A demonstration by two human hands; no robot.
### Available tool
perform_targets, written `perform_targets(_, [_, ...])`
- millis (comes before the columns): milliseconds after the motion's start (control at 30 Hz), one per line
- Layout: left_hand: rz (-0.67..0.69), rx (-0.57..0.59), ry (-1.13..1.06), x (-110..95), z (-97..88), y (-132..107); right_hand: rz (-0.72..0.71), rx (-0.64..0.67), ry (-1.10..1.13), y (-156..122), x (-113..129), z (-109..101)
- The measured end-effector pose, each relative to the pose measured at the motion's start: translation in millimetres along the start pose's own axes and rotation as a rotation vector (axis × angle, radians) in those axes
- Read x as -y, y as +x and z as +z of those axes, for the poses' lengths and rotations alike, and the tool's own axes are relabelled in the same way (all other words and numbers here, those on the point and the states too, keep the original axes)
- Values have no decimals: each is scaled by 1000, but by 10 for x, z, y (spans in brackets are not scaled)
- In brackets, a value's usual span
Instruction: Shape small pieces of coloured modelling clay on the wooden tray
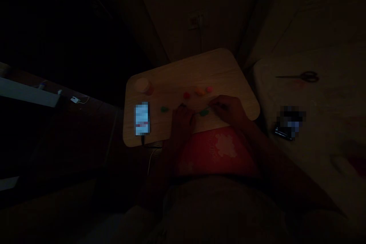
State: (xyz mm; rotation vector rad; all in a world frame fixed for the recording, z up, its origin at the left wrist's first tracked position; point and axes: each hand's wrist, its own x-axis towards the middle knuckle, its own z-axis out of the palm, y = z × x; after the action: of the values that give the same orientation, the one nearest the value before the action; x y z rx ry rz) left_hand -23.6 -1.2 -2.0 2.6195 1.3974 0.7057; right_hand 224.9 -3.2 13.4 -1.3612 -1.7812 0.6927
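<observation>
The scene is very dark. My left hand point(183, 119) rests low over the small wooden table point(171, 76), its fingers curled inward; what they hold, if anything, is hidden. To its right, my right hand point(228, 107) has thumb and fingers pinched together, and a faint thin thing seems to run from the fingertips. Between the hands lies a green lump point(204, 113), close to the right fingertips. A smaller green lump point(164, 109) sits left of my left hand. Beyond the hands are a red lump point(187, 95), an orange lump point(200, 91) and a pink lump point(209, 89).
A lit phone point(142, 119) lies at the table's left, below a round tub point(143, 85). Scissors point(300, 77) and a dark blurred device point(287, 126) lie on the pale surface at right. A red printed thing point(211, 154) is below the table's front edge.
</observation>
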Motion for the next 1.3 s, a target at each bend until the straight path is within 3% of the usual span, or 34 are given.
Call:
perform_targets(500, [-8, 71, -23, -23, -29, 19, -74, 57, -202, -74, -90, -33])
perform_targets(867, [54, 51, -8, -22, -35, 21, -210, -46, -194, -99, -198, -4])
perform_targets(1300, [69, 59, 3, -13, -20, 29, -173, -24, -252, -99, -219, 20])
